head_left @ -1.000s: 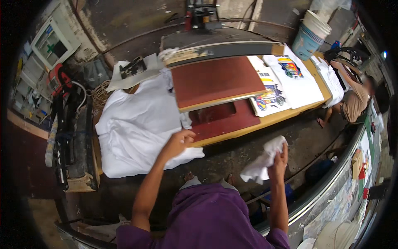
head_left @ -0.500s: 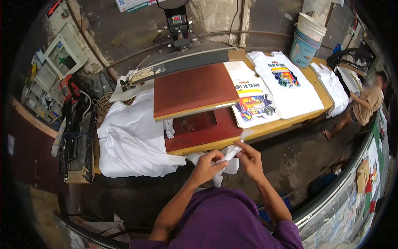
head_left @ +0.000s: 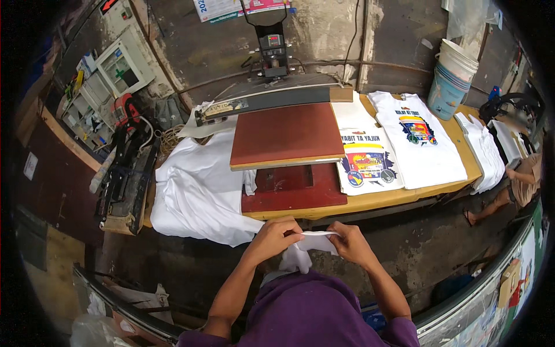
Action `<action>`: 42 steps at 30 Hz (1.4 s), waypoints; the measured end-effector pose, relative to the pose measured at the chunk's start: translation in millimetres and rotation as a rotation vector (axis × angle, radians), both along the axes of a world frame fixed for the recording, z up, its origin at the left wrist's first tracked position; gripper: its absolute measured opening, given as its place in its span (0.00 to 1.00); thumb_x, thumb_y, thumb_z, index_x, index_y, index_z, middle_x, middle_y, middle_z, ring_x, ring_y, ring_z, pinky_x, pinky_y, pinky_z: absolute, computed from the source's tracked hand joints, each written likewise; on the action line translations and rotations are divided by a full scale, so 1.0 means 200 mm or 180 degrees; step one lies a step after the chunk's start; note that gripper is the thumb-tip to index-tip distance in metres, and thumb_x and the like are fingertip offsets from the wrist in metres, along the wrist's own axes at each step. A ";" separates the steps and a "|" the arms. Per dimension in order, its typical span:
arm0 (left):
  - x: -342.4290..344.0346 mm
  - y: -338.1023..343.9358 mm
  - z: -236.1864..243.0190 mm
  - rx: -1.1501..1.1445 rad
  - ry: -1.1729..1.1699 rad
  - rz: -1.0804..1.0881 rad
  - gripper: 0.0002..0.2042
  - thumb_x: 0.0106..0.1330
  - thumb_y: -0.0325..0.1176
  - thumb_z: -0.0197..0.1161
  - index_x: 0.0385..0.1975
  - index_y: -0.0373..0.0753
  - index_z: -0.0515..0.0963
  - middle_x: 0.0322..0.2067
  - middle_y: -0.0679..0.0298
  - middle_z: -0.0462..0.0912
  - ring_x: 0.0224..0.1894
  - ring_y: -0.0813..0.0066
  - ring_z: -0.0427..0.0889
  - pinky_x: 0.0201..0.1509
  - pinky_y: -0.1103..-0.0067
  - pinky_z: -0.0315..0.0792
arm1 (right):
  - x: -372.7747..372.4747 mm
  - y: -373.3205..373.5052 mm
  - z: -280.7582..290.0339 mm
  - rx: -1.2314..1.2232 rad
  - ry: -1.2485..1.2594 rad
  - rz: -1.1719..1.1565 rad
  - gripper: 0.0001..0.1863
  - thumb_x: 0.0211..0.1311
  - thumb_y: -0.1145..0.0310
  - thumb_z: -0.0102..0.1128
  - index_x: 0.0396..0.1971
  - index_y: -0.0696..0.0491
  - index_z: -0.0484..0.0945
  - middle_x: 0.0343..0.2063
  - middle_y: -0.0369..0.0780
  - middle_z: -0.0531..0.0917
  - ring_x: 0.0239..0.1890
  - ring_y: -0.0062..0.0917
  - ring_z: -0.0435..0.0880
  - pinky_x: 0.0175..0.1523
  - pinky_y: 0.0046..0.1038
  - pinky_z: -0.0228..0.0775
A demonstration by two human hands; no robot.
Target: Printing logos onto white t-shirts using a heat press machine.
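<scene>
The person's left hand (head_left: 276, 236) and right hand (head_left: 351, 243) both pinch the top edge of a white cloth (head_left: 306, 250), each grip closed tight on the fabric, which hangs bunched between them in front of the purple-clad chest, just short of the near edge of the surface (head_left: 404, 199). Beyond the hands stands a heat press (head_left: 287, 136) with its red upper plate raised over the lower one. A pile of white shirts (head_left: 199, 194) lies to its left, and two printed shirts (head_left: 399, 147) lie flat to its right.
</scene>
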State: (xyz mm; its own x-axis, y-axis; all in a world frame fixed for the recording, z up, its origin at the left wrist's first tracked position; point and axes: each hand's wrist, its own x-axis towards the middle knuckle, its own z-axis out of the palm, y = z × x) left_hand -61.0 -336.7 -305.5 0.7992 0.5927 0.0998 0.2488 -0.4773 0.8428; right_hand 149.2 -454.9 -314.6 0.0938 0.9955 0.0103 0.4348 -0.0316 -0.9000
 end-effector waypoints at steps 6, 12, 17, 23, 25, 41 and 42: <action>0.01 -0.04 -0.13 -0.1398 -0.0894 0.0322 0.06 0.65 0.30 0.59 0.33 0.35 0.72 0.27 0.73 0.71 0.30 0.88 0.67 0.33 0.86 0.63 | 0.03 0.00 -0.03 0.0287 -0.1096 0.0141 0.07 0.54 0.73 0.61 0.31 0.58 0.76 0.28 0.47 0.81 0.31 0.43 0.81 0.35 0.36 0.71; -0.06 -0.05 0.01 -0.0767 0.1401 0.0289 0.06 0.59 0.29 0.65 0.31 0.36 0.75 0.22 0.65 0.78 0.27 0.82 0.72 0.32 0.80 0.68 | 0.18 -0.02 -0.03 0.0886 -0.0651 -0.0604 0.16 0.38 0.83 0.60 0.34 0.59 0.79 0.27 0.48 0.80 0.30 0.42 0.81 0.34 0.31 0.72; -0.45 0.17 -0.07 -0.0997 0.0056 0.0784 0.08 0.50 0.21 0.70 0.30 0.34 0.80 0.27 0.69 0.79 0.33 0.83 0.75 0.38 0.82 0.70 | 0.30 0.04 0.10 0.1026 -0.1890 0.0488 0.16 0.39 0.77 0.68 0.34 0.56 0.80 0.27 0.44 0.80 0.28 0.35 0.81 0.32 0.28 0.71; -0.76 0.46 -0.13 -0.1413 -0.1629 0.2121 0.09 0.54 0.24 0.68 0.34 0.33 0.79 0.32 0.67 0.80 0.37 0.81 0.76 0.43 0.83 0.69 | 0.53 0.23 -0.20 -0.0033 0.0091 -0.0127 0.11 0.55 0.69 0.66 0.33 0.61 0.81 0.25 0.39 0.81 0.28 0.22 0.78 0.34 0.25 0.68; -0.71 0.61 -0.17 -0.1104 -0.1025 0.2939 0.08 0.58 0.27 0.65 0.35 0.32 0.80 0.32 0.67 0.80 0.37 0.80 0.76 0.43 0.82 0.68 | 0.61 0.36 -0.34 0.0092 0.0030 -0.0646 0.10 0.58 0.69 0.64 0.31 0.62 0.81 0.24 0.39 0.81 0.27 0.22 0.77 0.33 0.25 0.67; -0.31 1.18 -0.33 0.0595 0.0205 0.2802 0.20 0.62 0.45 0.61 0.36 0.29 0.79 0.34 0.51 0.77 0.38 0.58 0.77 0.43 0.70 0.70 | 0.64 1.11 -0.40 0.0331 -0.1323 -0.1642 0.26 0.68 0.54 0.44 0.29 0.64 0.81 0.23 0.58 0.76 0.31 0.46 0.73 0.39 0.44 0.61; -0.30 1.19 -0.31 0.0351 0.0164 0.2798 0.19 0.62 0.44 0.62 0.35 0.28 0.78 0.33 0.50 0.76 0.38 0.56 0.77 0.43 0.69 0.70 | 0.62 1.12 -0.39 0.0311 -0.1326 -0.1660 0.26 0.68 0.54 0.44 0.29 0.64 0.81 0.23 0.58 0.76 0.31 0.46 0.73 0.39 0.44 0.61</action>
State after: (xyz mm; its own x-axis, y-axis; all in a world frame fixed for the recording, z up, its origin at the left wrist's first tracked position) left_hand -120.9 -98.5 -368.4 0.0645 0.9835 0.1691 0.6000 -0.1736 0.7809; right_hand 273.5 -230.6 -393.0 0.5306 0.8137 0.2373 0.6960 -0.2585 -0.6699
